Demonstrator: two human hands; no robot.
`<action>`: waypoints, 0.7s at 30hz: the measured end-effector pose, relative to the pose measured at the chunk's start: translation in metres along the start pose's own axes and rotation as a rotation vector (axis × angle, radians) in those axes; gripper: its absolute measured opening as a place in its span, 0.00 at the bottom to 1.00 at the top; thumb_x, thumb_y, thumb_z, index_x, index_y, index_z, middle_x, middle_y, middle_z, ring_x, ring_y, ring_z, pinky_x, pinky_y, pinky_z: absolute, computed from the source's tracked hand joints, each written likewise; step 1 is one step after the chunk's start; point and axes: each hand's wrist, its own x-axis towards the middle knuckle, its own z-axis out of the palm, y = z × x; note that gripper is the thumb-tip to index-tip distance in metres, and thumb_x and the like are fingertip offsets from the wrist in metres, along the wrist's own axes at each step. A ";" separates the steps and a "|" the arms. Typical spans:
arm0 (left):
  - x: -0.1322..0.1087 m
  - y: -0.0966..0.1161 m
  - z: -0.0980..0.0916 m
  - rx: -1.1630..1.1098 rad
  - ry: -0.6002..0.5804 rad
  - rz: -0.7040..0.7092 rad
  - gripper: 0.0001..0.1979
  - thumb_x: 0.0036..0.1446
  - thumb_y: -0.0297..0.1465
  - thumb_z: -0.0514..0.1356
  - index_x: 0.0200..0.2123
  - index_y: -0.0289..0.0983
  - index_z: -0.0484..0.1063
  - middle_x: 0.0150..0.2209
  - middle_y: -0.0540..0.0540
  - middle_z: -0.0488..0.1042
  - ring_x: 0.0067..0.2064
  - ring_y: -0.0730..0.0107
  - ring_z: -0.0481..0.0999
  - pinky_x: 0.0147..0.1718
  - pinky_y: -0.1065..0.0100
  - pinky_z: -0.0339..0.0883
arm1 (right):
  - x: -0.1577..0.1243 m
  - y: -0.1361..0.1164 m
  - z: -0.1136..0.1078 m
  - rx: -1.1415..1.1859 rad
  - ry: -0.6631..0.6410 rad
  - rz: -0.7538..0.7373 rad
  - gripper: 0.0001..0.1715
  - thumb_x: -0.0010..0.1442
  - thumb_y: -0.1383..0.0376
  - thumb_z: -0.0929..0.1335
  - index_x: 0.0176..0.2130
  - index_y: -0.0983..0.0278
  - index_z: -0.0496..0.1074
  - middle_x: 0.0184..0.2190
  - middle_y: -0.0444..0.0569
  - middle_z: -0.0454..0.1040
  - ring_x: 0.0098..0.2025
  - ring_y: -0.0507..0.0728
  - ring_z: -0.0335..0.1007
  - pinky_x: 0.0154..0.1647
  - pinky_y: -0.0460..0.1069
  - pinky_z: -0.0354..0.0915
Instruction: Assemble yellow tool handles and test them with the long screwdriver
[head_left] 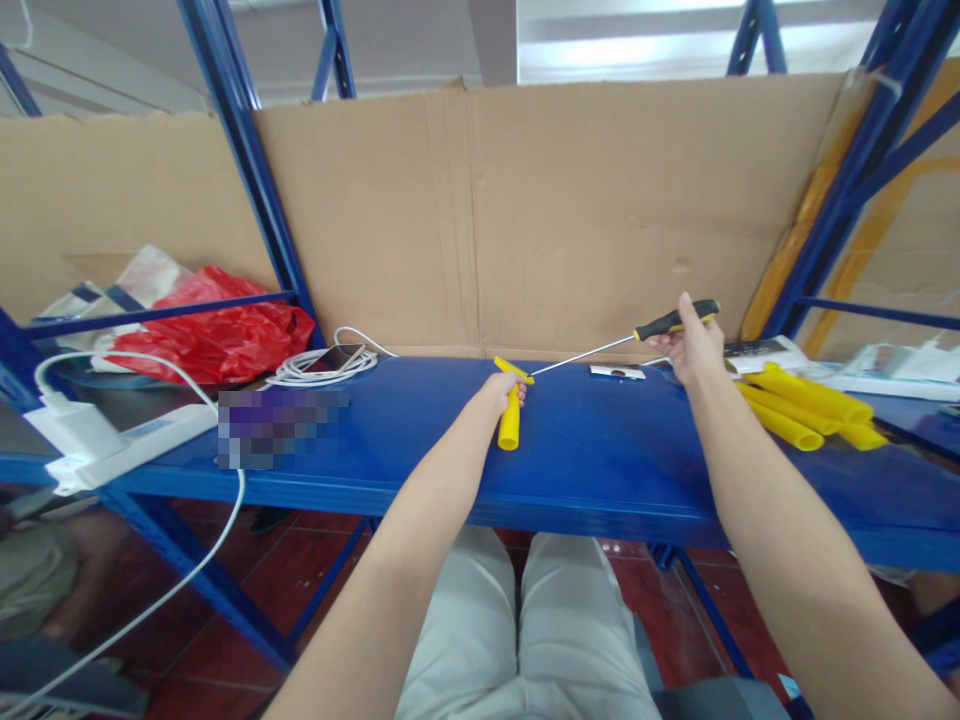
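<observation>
My left hand [508, 392] is closed around a yellow plastic tube [509, 428] with a flat yellow piece [513, 370] across its far end. My right hand [696, 342] grips the black and yellow handle of a long screwdriver [664, 324]. The thin metal shaft runs down to the left, and its tip meets the yellow part by my left fingers. Whether the tip sits in a screw is too small to tell. Below the shaft, a small white packet [618, 372] lies on the blue shelf [420, 450].
Several yellow tubes [806, 405] are piled at the right. On the left are a coiled white cable [322, 368], a red plastic bag [217, 325] and a white power strip [142, 445]. Cardboard [585, 220] stands along the back between blue posts.
</observation>
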 end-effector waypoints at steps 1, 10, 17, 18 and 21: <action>0.000 0.000 -0.001 -0.004 0.009 0.004 0.06 0.56 0.22 0.64 0.33 0.34 0.69 0.18 0.53 0.63 0.18 0.78 0.60 0.19 0.74 0.56 | 0.002 0.001 -0.001 -0.006 -0.017 0.030 0.29 0.50 0.47 0.76 0.32 0.58 0.58 0.19 0.35 0.58 0.18 0.48 0.59 0.19 0.43 0.68; -0.004 0.000 0.001 -0.035 0.058 0.035 0.18 0.65 0.37 0.61 0.54 0.34 0.71 0.51 0.40 0.73 0.46 0.63 0.76 0.43 0.59 0.75 | 0.005 -0.003 -0.008 -0.018 -0.089 0.178 0.19 0.59 0.48 0.66 0.30 0.59 0.59 0.20 0.40 0.56 0.22 0.53 0.62 0.22 0.49 0.71; -0.008 -0.001 0.001 -0.018 0.098 0.072 0.08 0.64 0.32 0.61 0.39 0.31 0.71 0.29 0.50 0.72 0.26 0.77 0.70 0.26 0.72 0.65 | 0.003 0.005 -0.009 -0.115 0.055 0.148 0.21 0.57 0.50 0.71 0.33 0.58 0.59 0.16 0.34 0.53 0.15 0.49 0.55 0.18 0.44 0.64; -0.008 -0.001 0.000 -0.015 0.101 0.078 0.06 0.63 0.29 0.63 0.37 0.32 0.71 0.26 0.51 0.71 0.24 0.77 0.68 0.24 0.73 0.62 | 0.003 0.006 -0.010 -0.117 0.040 0.151 0.23 0.55 0.49 0.72 0.33 0.58 0.59 0.15 0.33 0.53 0.15 0.48 0.55 0.18 0.43 0.63; -0.009 0.000 -0.001 0.018 0.124 0.083 0.07 0.57 0.25 0.67 0.33 0.32 0.70 0.21 0.50 0.68 0.23 0.75 0.67 0.22 0.72 0.58 | 0.004 0.005 -0.014 -0.114 -0.020 0.201 0.28 0.52 0.43 0.73 0.32 0.58 0.59 0.15 0.34 0.55 0.16 0.49 0.58 0.18 0.44 0.64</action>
